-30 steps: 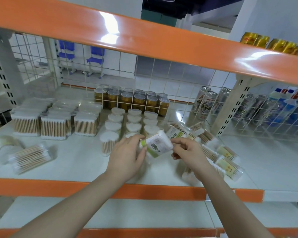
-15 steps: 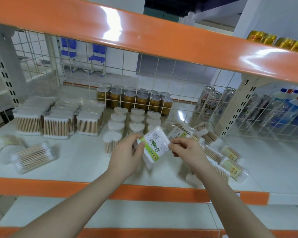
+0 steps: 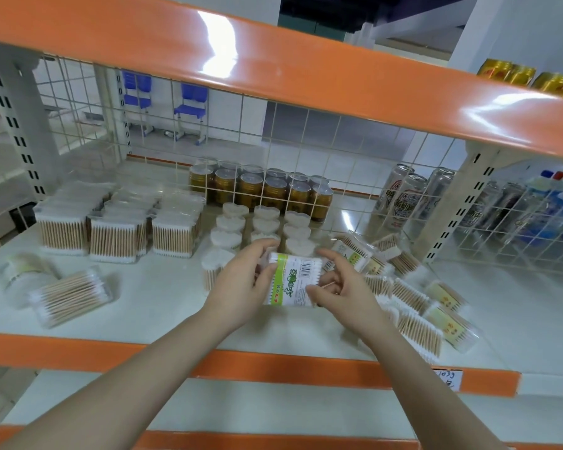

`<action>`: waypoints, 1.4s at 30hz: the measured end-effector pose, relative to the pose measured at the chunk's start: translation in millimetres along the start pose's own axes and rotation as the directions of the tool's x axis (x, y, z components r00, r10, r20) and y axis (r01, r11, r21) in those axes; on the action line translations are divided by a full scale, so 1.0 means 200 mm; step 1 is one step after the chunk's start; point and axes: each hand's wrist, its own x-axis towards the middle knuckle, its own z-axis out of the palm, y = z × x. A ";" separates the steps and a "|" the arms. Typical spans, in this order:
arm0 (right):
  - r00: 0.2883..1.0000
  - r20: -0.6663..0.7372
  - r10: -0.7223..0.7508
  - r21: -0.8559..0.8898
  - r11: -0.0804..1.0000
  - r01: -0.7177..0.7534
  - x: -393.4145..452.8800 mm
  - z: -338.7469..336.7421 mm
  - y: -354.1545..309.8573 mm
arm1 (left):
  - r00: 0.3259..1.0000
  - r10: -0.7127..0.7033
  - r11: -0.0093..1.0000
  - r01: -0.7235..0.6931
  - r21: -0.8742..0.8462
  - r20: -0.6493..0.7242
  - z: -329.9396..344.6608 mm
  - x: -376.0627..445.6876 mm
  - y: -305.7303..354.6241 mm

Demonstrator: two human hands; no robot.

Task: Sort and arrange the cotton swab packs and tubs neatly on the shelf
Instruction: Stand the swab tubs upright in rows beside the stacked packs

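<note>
Since the earlier frame you have turned the labelled pack point(image 3: 293, 280) from a slant to nearly square with its green-and-white label and barcode facing you, and both hands have shifted a little with it. Your left hand point(image 3: 241, 284) grips its left edge, fingers curled over the top and thumb at the front; your right hand point(image 3: 335, 287) pinches its right edge between curled fingers and thumb. Whether the pack's bottom edge touches the shelf point(image 3: 163, 297) or hangs just above it, you cannot tell from here.

Take the pack as your landmark. Just behind it stand the heart-lidded tubs point(image 3: 264, 222) in tidy upright rows — that group looks done, apart from one tub point(image 3: 215, 267) just left of the pack, at the front of the group. Further left and back, the clear upright packs point(image 3: 117, 235) sit in neat rows, also sorted. Well to the left of the pack, near the shelf's front, two loose items remain: a flat clear pack of swabs point(image 3: 69, 297) lying on its side and a round tub point(image 3: 23, 274) tipped over beside it. To the right of the pack, the labelled boxes point(image 3: 420, 303) lie in a loose, tumbled heap — that is the largest part left.

So judge yourself roughly halfway: two groups stand in order, the pack in your hands has yet to be set down, and the heap on the right and the two strays on the left still need places.
</note>
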 end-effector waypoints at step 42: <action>0.989 0.131 -0.072 -0.335 0.935 0.113 -0.06 0.09 0.04 | 0.974 -0.191 0.975 0.175 -0.134 -0.122 -0.04 0.05 -0.10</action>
